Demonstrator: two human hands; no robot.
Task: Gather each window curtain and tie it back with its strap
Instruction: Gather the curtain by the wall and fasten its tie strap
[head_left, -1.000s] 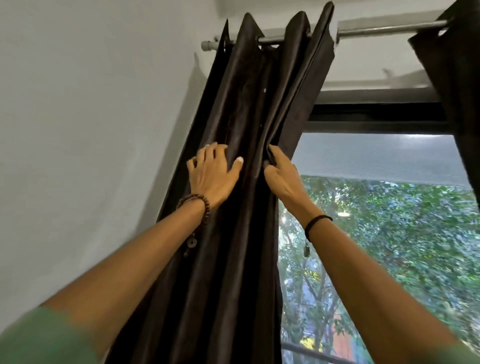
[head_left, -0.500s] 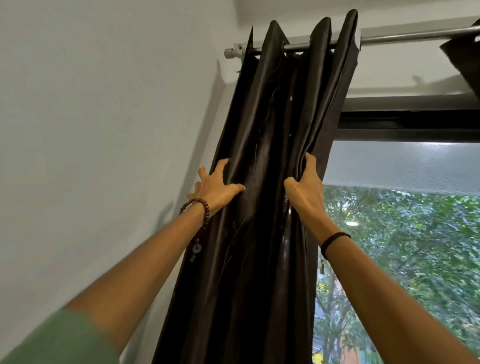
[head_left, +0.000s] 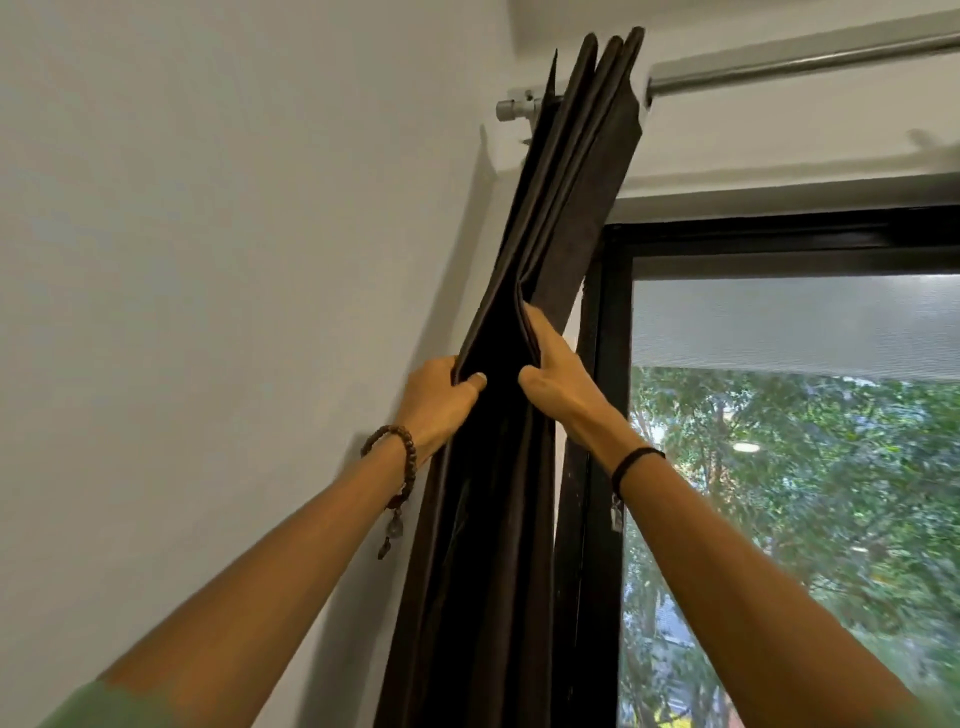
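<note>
The dark curtain (head_left: 563, 208) was shown hanging from the metal rod (head_left: 779, 65) at the left edge of the window. Its cloth was bunched into a tight stack of upright folds, just beside the black window frame (head_left: 602, 467) and close against the white wall (head_left: 208, 260). The bundle was held between two raised hands. The left hand (head_left: 436, 402) was placed on the wall side of the bundle, with its fingers curled round the outer fold and hidden behind the cloth, and its thumb (head_left: 474, 382) pressed onto the front of the folds. The right hand (head_left: 560, 371) was placed on the window side, with its fingers (head_left: 536, 323) closed over the edges of the inner folds and its thumb set against the front. The cloth was thus gripped from both sides, and the two thumbs were seen near each other but apart. Above the hands the folds were drawn up to the rod in a narrow slanting band; below them the cloth was seen falling more loosely out of the bottom of the view. A bracelet of brown beads (head_left: 408, 457) with a small hanging charm was worn on the left wrist, and a thin black band (head_left: 636, 458) on the right. A green sleeve (head_left: 104, 706) was visible at the lower left corner. Behind the glass, a pale screen (head_left: 779, 322) covered the upper part of the pane, and green foliage (head_left: 805, 493) was seen below it.
</note>
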